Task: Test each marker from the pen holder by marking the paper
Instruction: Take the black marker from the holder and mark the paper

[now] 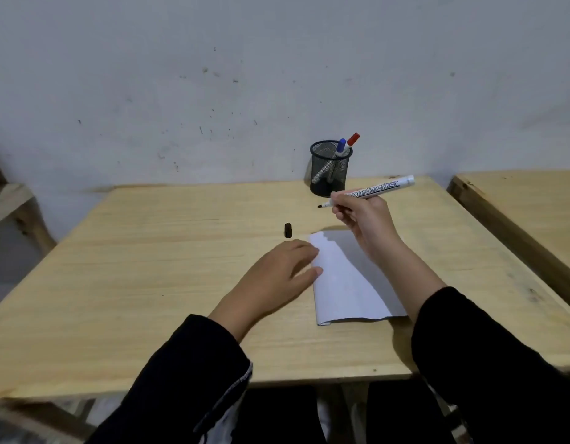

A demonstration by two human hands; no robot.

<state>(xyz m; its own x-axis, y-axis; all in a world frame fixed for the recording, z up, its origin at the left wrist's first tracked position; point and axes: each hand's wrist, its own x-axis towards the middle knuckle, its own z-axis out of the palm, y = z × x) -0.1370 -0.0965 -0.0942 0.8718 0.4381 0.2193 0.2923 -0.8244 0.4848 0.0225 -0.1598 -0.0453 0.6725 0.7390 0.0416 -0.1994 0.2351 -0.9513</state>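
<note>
Black cap [288,230] beside paper [347,283]

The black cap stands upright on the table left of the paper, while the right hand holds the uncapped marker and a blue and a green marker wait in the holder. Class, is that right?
Not quite. The head view shows a blue marker and a red marker in the holder, not a green one. The rest holds: cap, paper, right hand, uncapped marker.

A plain study room or classroom is suggested. Bare wooden desks [181,283] are set side by side against a scuffed, unpainted wall [213,91], and a mesh pen holder [329,169] with markers is kept on one desk.
</note>
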